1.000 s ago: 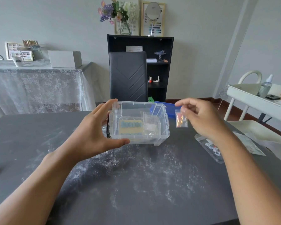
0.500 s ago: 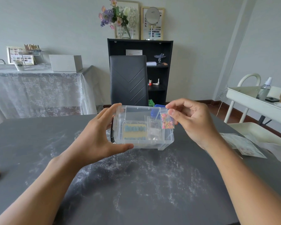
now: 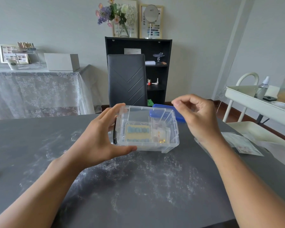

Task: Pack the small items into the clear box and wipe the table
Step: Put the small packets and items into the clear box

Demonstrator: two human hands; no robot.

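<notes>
Gripping the left end of the clear box (image 3: 146, 129), the left hand (image 3: 99, 142) has its thumb along the near wall and its fingers curled round the far corner, so the box sits steady on the dark table (image 3: 130, 186). The box stands open near the middle of the table, slightly toward the far side. Inside it lie a yellow card with blue pieces (image 3: 137, 132) on the left and a small clear packet (image 3: 160, 135) on the right, touching each other. The right hand (image 3: 199, 119) hangs above the box's right end with fingers loosely curled and thumb and forefinger apart, holding nothing. A blue lid (image 3: 164, 111) lies just behind the box, partly hidden by the right hand. White powdery smears (image 3: 163, 175) cover much of the tabletop in front of the box. More clear packets (image 3: 240, 142) lie on the table to the right, well apart from the box
</notes>
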